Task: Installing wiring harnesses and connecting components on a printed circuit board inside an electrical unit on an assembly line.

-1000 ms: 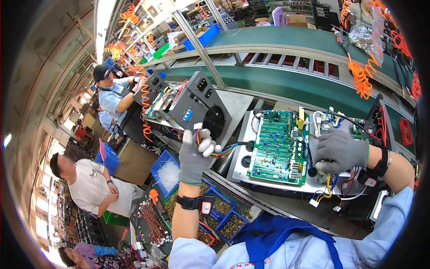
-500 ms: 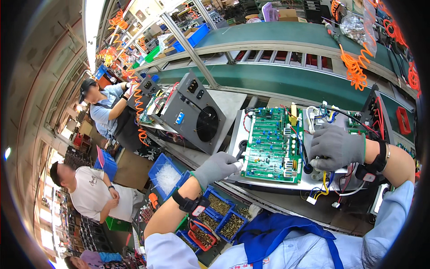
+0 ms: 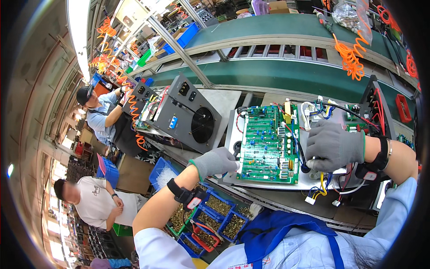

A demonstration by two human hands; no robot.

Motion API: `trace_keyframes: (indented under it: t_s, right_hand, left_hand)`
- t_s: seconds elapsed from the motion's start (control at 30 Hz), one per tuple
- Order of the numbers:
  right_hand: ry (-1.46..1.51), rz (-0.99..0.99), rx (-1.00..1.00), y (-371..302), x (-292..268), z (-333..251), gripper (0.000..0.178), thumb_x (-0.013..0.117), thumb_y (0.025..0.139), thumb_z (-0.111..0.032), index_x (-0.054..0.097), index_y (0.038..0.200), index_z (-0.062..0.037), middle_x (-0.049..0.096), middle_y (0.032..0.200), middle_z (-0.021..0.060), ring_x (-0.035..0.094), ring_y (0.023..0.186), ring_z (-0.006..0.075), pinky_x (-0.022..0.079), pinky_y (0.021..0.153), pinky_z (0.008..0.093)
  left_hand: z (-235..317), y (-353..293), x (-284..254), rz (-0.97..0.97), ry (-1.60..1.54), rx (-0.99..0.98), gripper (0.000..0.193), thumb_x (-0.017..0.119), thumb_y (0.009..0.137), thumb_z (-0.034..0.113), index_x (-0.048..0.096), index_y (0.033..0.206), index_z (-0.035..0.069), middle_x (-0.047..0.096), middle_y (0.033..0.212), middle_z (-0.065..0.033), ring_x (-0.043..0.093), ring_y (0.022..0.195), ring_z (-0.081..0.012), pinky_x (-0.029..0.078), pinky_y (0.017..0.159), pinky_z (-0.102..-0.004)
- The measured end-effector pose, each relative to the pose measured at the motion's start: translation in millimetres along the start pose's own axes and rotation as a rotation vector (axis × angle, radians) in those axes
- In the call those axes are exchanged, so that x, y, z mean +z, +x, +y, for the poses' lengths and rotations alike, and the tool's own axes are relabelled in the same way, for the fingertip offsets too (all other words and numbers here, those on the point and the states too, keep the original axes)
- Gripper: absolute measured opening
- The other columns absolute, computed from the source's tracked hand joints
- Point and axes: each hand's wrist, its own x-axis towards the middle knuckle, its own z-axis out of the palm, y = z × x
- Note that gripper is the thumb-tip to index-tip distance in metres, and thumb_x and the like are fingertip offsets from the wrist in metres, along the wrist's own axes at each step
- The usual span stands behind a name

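A green circuit board (image 3: 264,150) packed with small components lies on a bare metal panel (image 3: 230,130). My left hand (image 3: 217,162), in a grey glove, is closed at the panel's left edge beside a black grommet. Its fingertips meet close to the board's lower left corner; what they pinch is hidden. To the right of the board, my gloved right hand (image 3: 336,145) is closed with curled fingers over the panel. Its thumb is near another black grommet (image 3: 305,168) with a dark cable. Yellow and blue wires with a white connector (image 3: 310,200) hang over the near edge below this hand.
Blue bins (image 3: 217,206) of small brass-coloured parts stand at lower left. A grey housing with a black fan (image 3: 203,124) is left of the panel. Behind runs a green conveyor (image 3: 264,76), with an orange coiled hose (image 3: 351,62) hanging above. Two people work or stand at left.
The whole view has shifted slightly, with the board now a little further left. Both hands keep nearly the same places at the panel; the left wrist has tilted a little.
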Motion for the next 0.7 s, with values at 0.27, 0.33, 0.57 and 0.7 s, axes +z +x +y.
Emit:
trace_keyframes:
  t_s: [0.27, 0.33, 0.57, 0.7]
  right_hand:
    - [0.036, 0.029, 0.004, -1, 3, 3, 0.024, 0.061, 0.077, -0.032, 0.066, 0.068, -0.0101, 0.059, 0.066, 0.007, 0.059, 0.072, 0.0264, 0.044, 0.071, 0.0404]
    - [0.043, 0.038, 0.0, -1, 3, 4, 0.024, 0.061, 0.077, -0.032, 0.065, 0.067, -0.01, 0.059, 0.066, 0.0071, 0.059, 0.072, 0.0266, 0.044, 0.071, 0.0404]
    - [0.021, 0.038, -0.004, 0, 4, 4, 0.026, 0.061, 0.076, -0.032, 0.062, 0.063, -0.0096, 0.057, 0.064, 0.0072, 0.058, 0.069, 0.0267, 0.044, 0.07, 0.0405]
    - [0.016, 0.057, -0.008, 0, 5, 3, 0.025, 0.061, 0.075, -0.032, 0.061, 0.062, -0.0096, 0.057, 0.063, 0.0073, 0.057, 0.069, 0.0267, 0.044, 0.069, 0.0408]
  left_hand:
    - [8, -1, -4, -0.054, 0.039, -0.001, 0.043, 0.062, 0.086, 0.041, 0.072, 0.077, 0.001, 0.062, 0.06, -0.0062, 0.06, 0.057, -0.0133, 0.047, 0.056, -0.0286]
    - [7, 1, -3, -0.054, 0.043, -0.003, 0.043, 0.062, 0.087, 0.042, 0.072, 0.078, 0.001, 0.062, 0.06, -0.0065, 0.06, 0.057, -0.0138, 0.048, 0.057, -0.0292]
    - [16, 4, 1, 0.011, 0.214, 0.003, 0.042, 0.058, 0.09, 0.04, 0.071, 0.084, 0.001, 0.064, 0.065, -0.0089, 0.063, 0.059, -0.0172, 0.05, 0.06, -0.0332]
    - [22, 6, 0, -0.01, 0.259, -0.069, 0.04, 0.057, 0.091, 0.038, 0.072, 0.087, 0.001, 0.064, 0.066, -0.0101, 0.063, 0.06, -0.0176, 0.05, 0.062, -0.0338]
